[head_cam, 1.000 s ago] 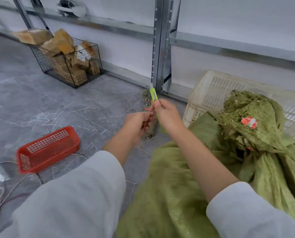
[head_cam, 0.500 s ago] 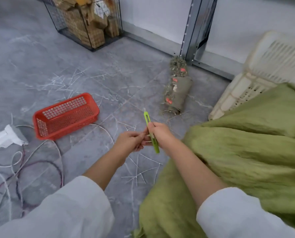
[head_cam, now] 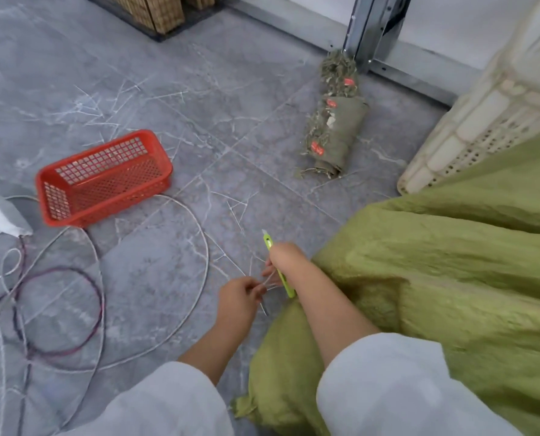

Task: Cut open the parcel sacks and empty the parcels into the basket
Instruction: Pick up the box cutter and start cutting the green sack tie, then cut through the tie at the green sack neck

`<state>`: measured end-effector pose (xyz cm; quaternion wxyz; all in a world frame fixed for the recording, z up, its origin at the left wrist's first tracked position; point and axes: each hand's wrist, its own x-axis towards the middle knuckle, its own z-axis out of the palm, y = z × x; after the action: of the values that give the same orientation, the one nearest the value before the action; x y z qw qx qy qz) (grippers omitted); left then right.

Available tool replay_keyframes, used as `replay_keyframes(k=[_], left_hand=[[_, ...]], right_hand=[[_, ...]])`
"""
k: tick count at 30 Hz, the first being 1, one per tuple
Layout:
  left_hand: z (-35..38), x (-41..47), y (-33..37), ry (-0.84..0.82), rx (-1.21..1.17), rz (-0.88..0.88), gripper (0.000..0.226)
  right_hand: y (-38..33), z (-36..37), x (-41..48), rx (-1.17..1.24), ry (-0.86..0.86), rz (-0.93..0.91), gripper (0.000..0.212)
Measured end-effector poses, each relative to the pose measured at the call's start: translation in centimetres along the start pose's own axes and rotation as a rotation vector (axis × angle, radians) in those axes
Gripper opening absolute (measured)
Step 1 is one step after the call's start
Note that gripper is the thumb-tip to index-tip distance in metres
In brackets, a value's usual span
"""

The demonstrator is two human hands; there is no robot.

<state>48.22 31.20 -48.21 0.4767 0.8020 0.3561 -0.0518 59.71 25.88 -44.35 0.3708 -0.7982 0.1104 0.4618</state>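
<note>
While the right hand (head_cam: pixel 286 256) gripped a lime-green plastic utility knife (head_cam: pixel 287 286), blade pointing far, the left hand (head_cam: pixel 237 302) pinched a thin pale strand (head_cam: pixel 270 280). Crumpled green woven parcel sack (head_cam: pixel 435 278) lay just right of both, nearer the right hand; cream perforated plastic basket (head_cam: pixel 482 114) stood beyond, far right.

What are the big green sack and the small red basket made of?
Green sack: looks like woven plastic, slightly shiny, with crinkled folds and a frayed edge. Red basket: most likely moulded plastic, glossy, with a regular grid of holes.
</note>
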Motion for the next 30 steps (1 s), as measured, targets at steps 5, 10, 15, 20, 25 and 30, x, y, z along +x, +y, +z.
replay_keyframes(k=[5,10,15,20,25,30], left_hand=[[1.1,-0.5,0.4,0.116,0.09,0.048,0.006],[1.0,-1.1,1.1,0.072,0.17,0.085,0.008],[-1.0,-1.4,1.8,0.032,0.432,0.179,0.045],[-2.9,-1.4,12.2,0.164,0.28,0.323,0.035],[-0.2,-6.2,24.3,0.086,0.174,0.693,0.018],[2.7,-12.1,33.1,0.039,0.019,0.882,0.018]], right_hand=[[0.6,-0.4,-0.1,-0.083,0.114,-0.073,0.035],[2.5,-0.4,-1.8,-0.281,0.293,-0.122,0.034],[1.2,-1.9,-4.4,-0.018,0.168,-0.211,0.031],[-3.2,-8.8,-11.8,0.395,0.142,-0.275,0.03],[-6.4,-18.8,-21.4,0.553,0.348,-0.523,0.041],[-5.3,-26.8,-29.3,0.537,0.51,-0.72,0.038]])
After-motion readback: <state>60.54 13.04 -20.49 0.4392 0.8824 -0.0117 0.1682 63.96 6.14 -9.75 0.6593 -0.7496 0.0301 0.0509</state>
